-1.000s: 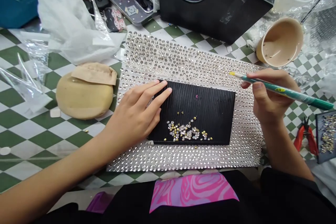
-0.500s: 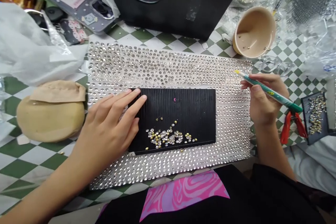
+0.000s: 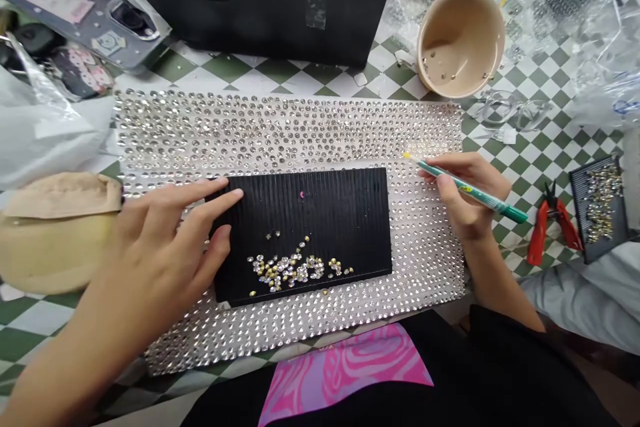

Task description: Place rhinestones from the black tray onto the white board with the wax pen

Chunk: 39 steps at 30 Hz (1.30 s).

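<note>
My left hand (image 3: 165, 240) lies with fingers stretched out over the left end of a black ridged tray (image 3: 345, 213). Its fingertips touch the tray's top left corner. Loose rhinestones (image 3: 287, 270), clear and gold-backed, are scattered along the tray's lower side. Beneath the tray is a white sheet covered with rhinestones (image 3: 280, 123). My right hand (image 3: 467, 197) pinches a green-and-white pen (image 3: 480, 195) with a yellow tip. That tip is over the sheet, just above and right of the tray's upper right corner; whether it touches a stone I cannot tell.
A beige cup (image 3: 463, 40) with a few stones inside stands behind the sheet. Red-handled pliers (image 3: 553, 220) and a second tray of stones (image 3: 600, 210) lie to the right. A black tape dispenser (image 3: 280, 13), a phone (image 3: 85, 7) and a beige pouch (image 3: 60, 233) are around the sheet.
The view has shifted, so most things appear farther left. My right hand has moved the pen leftward over the sheet, nearer the tray. My left hand stays on the tray's end.
</note>
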Each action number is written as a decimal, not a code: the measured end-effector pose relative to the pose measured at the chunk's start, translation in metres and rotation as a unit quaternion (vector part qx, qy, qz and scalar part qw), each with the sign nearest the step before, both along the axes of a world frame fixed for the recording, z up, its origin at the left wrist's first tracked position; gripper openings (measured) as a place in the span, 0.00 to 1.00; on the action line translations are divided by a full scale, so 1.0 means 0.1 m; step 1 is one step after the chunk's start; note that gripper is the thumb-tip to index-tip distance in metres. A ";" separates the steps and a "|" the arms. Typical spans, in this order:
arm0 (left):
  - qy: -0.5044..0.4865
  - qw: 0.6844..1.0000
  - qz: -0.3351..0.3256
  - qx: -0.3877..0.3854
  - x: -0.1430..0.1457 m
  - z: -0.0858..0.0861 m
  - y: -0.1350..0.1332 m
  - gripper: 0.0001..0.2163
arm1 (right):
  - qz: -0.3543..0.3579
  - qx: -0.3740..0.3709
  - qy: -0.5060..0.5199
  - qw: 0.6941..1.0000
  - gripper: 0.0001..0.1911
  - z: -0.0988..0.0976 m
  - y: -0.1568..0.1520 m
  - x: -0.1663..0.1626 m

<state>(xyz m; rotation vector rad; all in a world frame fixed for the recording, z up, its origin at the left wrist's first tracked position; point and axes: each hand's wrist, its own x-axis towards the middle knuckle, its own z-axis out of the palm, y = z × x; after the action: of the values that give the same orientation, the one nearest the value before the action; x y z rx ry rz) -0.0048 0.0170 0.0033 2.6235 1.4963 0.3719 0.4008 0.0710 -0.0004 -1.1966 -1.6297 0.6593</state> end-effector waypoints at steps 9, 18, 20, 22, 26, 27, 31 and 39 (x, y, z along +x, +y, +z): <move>-0.037 0.999 -0.019 0.008 0.00 -0.03 0.02 0.30 | 0.006 -0.015 -0.019 1.000 0.14 0.02 -0.02 0.00; -0.158 0.987 0.025 -0.026 0.07 0.03 -0.07 0.33 | 0.017 0.017 -0.070 0.997 0.15 0.02 -0.01 -0.02; -0.179 0.982 0.051 -0.025 0.09 0.05 -0.14 0.34 | 0.014 0.025 -0.076 0.997 0.15 0.01 -0.01 -0.02; -0.192 0.977 0.090 -0.031 0.12 0.08 -0.24 0.32 | 0.007 0.033 -0.075 0.997 0.14 -0.01 -0.02 -0.02; -0.228 0.954 0.175 -0.085 0.16 0.11 -0.47 0.28 | -0.010 0.056 -0.059 0.997 0.15 0.02 0.00 0.00; -0.240 0.946 0.192 -0.104 0.17 0.11 -0.52 0.27 | -0.010 0.061 -0.060 0.996 0.16 0.05 0.00 0.00; -0.254 0.925 0.234 -0.157 0.19 0.10 -0.65 0.23 | 0.051 0.049 -0.110 0.991 0.20 0.26 -0.11 -0.01; -0.284 0.915 0.221 -0.183 0.26 0.11 -0.72 0.21 | 0.118 -0.015 -0.257 0.959 0.11 0.27 -0.80 -0.19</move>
<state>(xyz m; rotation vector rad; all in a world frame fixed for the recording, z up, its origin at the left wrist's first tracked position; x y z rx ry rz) 0.0211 -0.0553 0.0145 1.6735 1.7079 0.7300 0.3816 -0.0090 0.0266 -1.2744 -2.2310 0.5454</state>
